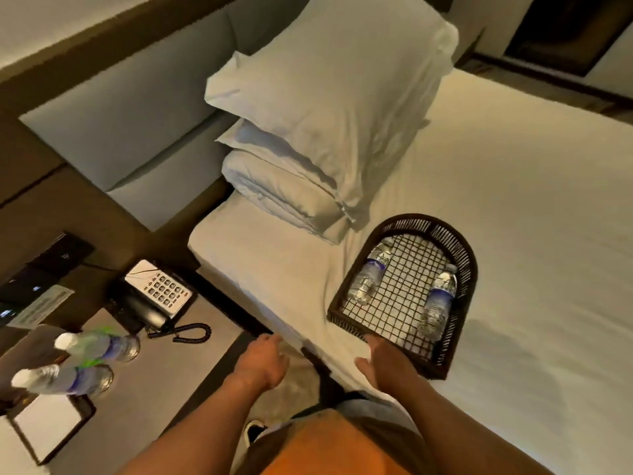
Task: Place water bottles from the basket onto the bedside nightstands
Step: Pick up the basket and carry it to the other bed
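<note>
1. Two clear plastic water bottles with blue labels are seen lying inside a dark woven basket (463, 265) with a wire-grid floor: one bottle (371, 273) along the basket's left side, the other bottle (439, 301) along its right side, well apart from each other.
2. The basket is set on the white bed (513, 186), right of centre in the frame, just below a stack of white pillows (329, 108).
3. Two more clear bottles with white caps are found at the lower left of the frame on the grey nightstand table (178, 375): the upper bottle (99, 346) and the lower bottle (63, 379), close beside each other and blurred.
4. A black and silver desk telephone (154, 296) with a coiled cord is placed above them on the same table, and a dark-framed white notepad (48, 426) is seen at the lower left corner.
5. The right hand (383, 363) is laid at the basket's near rim, touching it, its fingers loosely spread; a firm grip on the rim cannot be told.
6. The left hand (263, 363) is held over the gap between table and bed, fingers relaxed and part open, with nothing in it.
</note>
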